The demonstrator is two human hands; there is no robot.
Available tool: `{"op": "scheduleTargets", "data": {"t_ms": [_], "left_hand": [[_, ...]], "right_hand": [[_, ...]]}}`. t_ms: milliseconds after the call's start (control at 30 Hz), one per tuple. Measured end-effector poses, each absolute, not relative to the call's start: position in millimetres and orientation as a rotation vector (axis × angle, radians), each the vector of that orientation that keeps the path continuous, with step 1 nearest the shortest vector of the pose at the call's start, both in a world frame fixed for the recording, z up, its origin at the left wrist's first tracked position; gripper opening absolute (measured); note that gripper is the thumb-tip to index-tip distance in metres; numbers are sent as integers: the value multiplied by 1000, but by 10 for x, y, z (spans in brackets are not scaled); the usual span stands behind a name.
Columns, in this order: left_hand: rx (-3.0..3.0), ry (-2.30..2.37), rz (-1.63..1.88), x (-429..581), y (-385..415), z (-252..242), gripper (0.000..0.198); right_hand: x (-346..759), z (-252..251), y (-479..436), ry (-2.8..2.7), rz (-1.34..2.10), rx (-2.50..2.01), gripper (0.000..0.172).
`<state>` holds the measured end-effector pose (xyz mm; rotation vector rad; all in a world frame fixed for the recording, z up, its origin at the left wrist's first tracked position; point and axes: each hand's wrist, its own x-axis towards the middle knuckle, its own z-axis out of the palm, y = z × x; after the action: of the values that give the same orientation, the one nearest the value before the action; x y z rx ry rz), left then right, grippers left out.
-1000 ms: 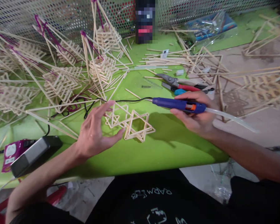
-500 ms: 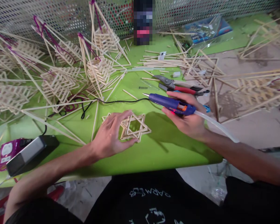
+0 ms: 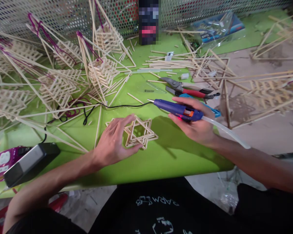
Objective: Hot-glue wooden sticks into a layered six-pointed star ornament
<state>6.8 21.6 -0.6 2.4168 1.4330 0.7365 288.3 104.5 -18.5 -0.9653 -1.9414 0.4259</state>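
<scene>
The right hand [image 3: 197,125] was closed around a blue glue gun [image 3: 178,110], fingers wrapped over the body near its orange trigger. The gun's long axis lay nearly level across the view, its metal nozzle pointing left and slightly away from the person, and a clear glue stick [image 3: 226,131] trailed from its rear toward the lower right. The left hand [image 3: 114,141] rested with loosely curled fingers on a stick star [image 3: 139,133], its fingertips touching the frame without a closed grip; the star lay flat on the green bench [image 3: 161,159], just left of the gun's nozzle. A black cord [image 3: 117,105] ran along the bench beyond the star. Red-handled cutters [image 3: 185,88] lay behind the gun, and stacked stick towers [image 3: 102,70] stood at the far left. A grey box [image 3: 26,162] sat at the near left edge. White writing on the black shirt [image 3: 158,201] appeared upside down and could not be read with certainty.
</scene>
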Motion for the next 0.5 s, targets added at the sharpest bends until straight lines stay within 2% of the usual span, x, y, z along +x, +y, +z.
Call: {"op": "scheduleTargets", "data": {"t_ms": [133, 367, 500], "left_hand": [[2424, 1438, 724, 64, 216, -17, 96], [2487, 1413, 735, -14, 155, -40, 100], [2601, 1373, 803, -94, 93, -108, 99]], "right_hand": [[2855, -161, 1031, -1988, 345, -927, 53], [2900, -163, 1062, -2146, 121, -694, 72], [2959, -181, 1129, -2237, 42, -610, 72]]}}
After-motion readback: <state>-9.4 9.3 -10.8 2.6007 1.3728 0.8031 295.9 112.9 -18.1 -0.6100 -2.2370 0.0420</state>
